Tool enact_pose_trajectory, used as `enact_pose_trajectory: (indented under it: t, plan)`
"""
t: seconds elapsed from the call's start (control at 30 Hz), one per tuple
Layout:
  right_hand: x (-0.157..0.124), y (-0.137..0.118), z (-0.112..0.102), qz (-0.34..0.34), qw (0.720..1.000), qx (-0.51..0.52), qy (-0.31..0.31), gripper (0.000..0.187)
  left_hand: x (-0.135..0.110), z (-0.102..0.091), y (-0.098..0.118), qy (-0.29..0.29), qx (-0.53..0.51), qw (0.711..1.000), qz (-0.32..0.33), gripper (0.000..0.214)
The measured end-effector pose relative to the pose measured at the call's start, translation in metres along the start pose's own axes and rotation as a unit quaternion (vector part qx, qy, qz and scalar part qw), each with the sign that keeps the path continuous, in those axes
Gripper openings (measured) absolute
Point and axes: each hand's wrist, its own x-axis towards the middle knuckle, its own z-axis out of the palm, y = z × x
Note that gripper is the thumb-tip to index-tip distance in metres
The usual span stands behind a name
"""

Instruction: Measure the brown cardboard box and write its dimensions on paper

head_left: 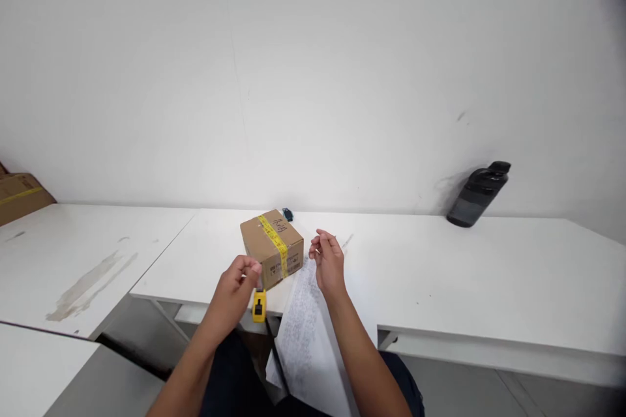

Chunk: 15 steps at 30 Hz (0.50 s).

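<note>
A small cardboard box (272, 249) with a yellow tape band across its top sits near the front edge of a white table (440, 273). My left hand (238, 283) is just in front of the box, its fingers curled in a pinch by the box's near corner. A yellow and black tool (259, 305), like a tape measure or cutter, lies right under that hand at the table edge. My right hand (327, 262) hovers to the right of the box with fingers loosely curled, above a printed paper sheet (308, 332) that hangs off the table toward my lap.
A dark bottle (478, 194) leans against the wall at the back right. A small dark object (287, 214) lies behind the box. A second white table (83, 260) stands to the left, with another cardboard box (19, 194) at its far left.
</note>
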Motion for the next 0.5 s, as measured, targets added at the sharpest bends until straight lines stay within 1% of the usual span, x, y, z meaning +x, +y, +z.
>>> enact_pose_trajectory:
  t: [0.03,0.07,0.1,0.13,0.2,0.23,0.27,0.3,0.33,0.37,0.4,0.43,0.47,0.5]
  plan:
    - [-0.019,0.000,-0.006,-0.012,0.999,-0.031,-0.003,0.036,-0.003,0.001,0.018,-0.040,0.083,0.995,0.030,0.029]
    - [-0.039,0.000,-0.012,-0.024,0.997,-0.070,-0.022,0.034,-0.006,0.000,0.039,-0.071,0.150,0.984,0.059,0.028]
    - [-0.059,0.000,-0.018,-0.040,0.992,-0.110,-0.056,0.035,-0.006,-0.003,0.060,-0.100,0.197,0.971,0.087,0.026]
    - [-0.080,0.001,-0.022,-0.058,0.982,-0.149,-0.105,0.039,-0.005,-0.007,0.081,-0.124,0.231,0.959,0.108,0.026]
    - [-0.115,0.001,-0.026,-0.108,0.949,-0.218,-0.199,0.060,0.002,-0.015,0.121,-0.163,0.271,0.939,0.133,0.027]
    - [-0.128,0.002,-0.025,-0.143,0.931,-0.250,-0.223,0.072,0.006,-0.018,0.138,-0.178,0.280,0.933,0.142,0.028]
    - [-0.136,0.002,-0.022,-0.183,0.916,-0.279,-0.224,0.081,0.011,-0.018,0.154,-0.187,0.290,0.927,0.149,0.029]
    - [-0.141,0.003,-0.020,-0.223,0.904,-0.302,-0.203,0.086,0.015,-0.017,0.168,-0.190,0.299,0.922,0.157,0.030]
    - [-0.142,0.003,-0.017,-0.256,0.899,-0.316,-0.164,0.087,0.018,-0.014,0.179,-0.189,0.309,0.917,0.165,0.030]
    - [-0.139,0.003,-0.014,-0.276,0.899,-0.317,-0.120,0.084,0.020,-0.009,0.189,-0.185,0.323,0.912,0.173,0.030]
    - [-0.134,0.002,-0.013,-0.276,0.907,-0.308,-0.082,0.079,0.023,-0.005,0.197,-0.177,0.337,0.906,0.183,0.029]
    - [-0.127,0.001,-0.013,-0.256,0.921,-0.288,-0.058,0.073,0.025,-0.001,0.203,-0.166,0.354,0.900,0.192,0.028]
    - [-0.118,-0.001,-0.014,-0.223,0.938,-0.262,-0.049,0.066,0.028,0.002,0.207,-0.151,0.374,0.893,0.198,0.027]
    - [-0.108,-0.004,-0.017,-0.186,0.954,-0.231,-0.053,0.060,0.032,0.003,0.208,-0.129,0.396,0.886,0.201,0.026]
